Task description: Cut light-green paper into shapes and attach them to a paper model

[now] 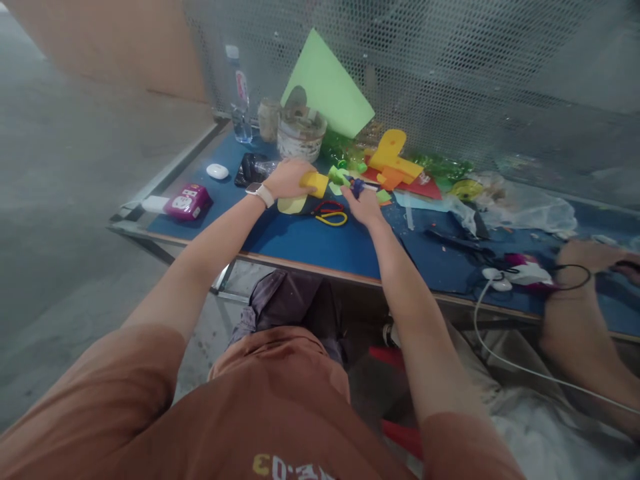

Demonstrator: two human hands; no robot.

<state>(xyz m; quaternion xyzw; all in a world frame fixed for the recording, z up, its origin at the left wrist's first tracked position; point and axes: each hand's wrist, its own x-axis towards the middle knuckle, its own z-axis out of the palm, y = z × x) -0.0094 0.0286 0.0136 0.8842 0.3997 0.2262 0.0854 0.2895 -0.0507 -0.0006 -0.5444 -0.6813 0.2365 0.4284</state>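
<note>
My left hand (291, 175), with a white watch on its wrist, is closed on a yellow piece (316, 183) that looks like folded card. My right hand (366, 205) is wrapped round a dark blue tool (357, 187) with a whitish rod behind it; it resembles a small glue gun. The tool's front end meets a bright green piece (339, 176) between the hands. On the table below lie scissors (333, 219) with a red and a yellow handle loop. A pale yellow piece (292, 205) rests under my left hand.
A water bottle (241, 100), a tub (301, 137) and a green sheet (327, 87) stand at the back of the blue table (310, 243). Yellow cut shapes (393, 157) and plastic bags (525, 203) lie to the right. A co-worker's arm (573, 313) reaches in there, beside a white cable (505, 363).
</note>
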